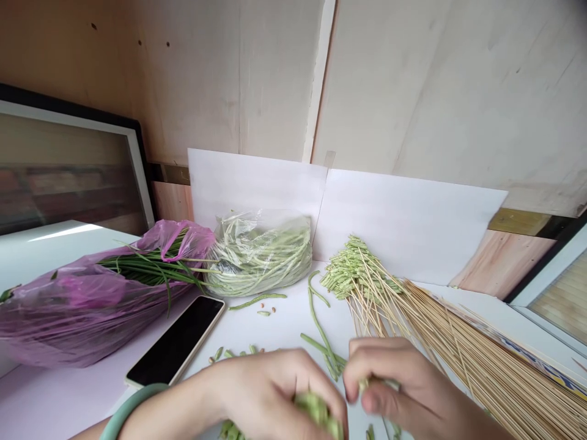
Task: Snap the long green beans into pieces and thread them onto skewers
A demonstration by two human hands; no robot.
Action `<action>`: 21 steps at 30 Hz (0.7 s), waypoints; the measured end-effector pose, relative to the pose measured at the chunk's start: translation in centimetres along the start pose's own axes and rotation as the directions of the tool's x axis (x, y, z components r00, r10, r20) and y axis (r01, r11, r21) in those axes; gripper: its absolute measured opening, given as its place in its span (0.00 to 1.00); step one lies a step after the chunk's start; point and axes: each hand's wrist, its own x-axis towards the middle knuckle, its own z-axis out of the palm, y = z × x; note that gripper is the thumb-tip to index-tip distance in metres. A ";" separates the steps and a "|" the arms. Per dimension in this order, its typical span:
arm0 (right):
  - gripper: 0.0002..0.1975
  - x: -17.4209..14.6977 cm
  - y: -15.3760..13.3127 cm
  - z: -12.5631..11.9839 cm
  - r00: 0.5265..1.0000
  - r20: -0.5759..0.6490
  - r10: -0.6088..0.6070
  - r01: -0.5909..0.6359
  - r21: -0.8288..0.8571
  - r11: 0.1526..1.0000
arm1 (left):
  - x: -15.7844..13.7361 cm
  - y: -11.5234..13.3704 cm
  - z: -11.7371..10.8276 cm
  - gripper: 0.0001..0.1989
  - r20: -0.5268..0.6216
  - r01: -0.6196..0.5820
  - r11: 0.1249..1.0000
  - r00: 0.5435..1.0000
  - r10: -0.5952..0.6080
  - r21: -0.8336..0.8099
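My left hand (270,391), with a green bangle on the wrist, is closed around cut pieces of green long bean (316,409) at the bottom centre. Beside it, my right hand (398,379) is pinched shut with a small pale green bit, apparently bean, showing between thumb and finger. Whether it also grips a stick is hidden. More cut bean pieces (232,431) lie under and behind my left hand. Several whole long beans (321,315) rest on the white table just beyond my hands.
A bundle of skewered bean pieces (351,266) lies at the back, beside many bare bamboo skewers (477,348) on the right. A clear bag of long beans (261,256), a purple bag of green stalks (96,299) and a phone (177,339) occupy the left. White boards (398,226) stand behind.
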 end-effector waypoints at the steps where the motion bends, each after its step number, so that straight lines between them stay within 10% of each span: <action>1: 0.22 0.5 -0.1 -0.3 0.999 -0.037 0.021 -0.022 -0.018 1.000 | -0.1 0.7 0.3 0.20 -0.125 0.027 0.992 0.991 -0.043 -0.126; 5: 0.15 0.9 0.3 -1.1 0.984 -0.144 0.104 -0.129 -0.178 0.976 | 0.5 1.3 0.1 0.15 -0.388 0.012 0.895 0.898 -0.205 -0.446; 10: 0.22 0.8 0.5 -1.5 0.994 -0.090 0.064 -0.091 -0.341 0.936 | 1.3 0.3 -1.0 0.14 -0.427 -0.010 0.855 0.869 -0.249 -0.519; 21: 0.27 1.7 1.7 0.7 0.991 -0.055 0.123 -0.126 -0.065 0.990 | 1.1 0.3 -0.6 0.12 -0.365 0.177 0.914 0.876 -0.316 -0.366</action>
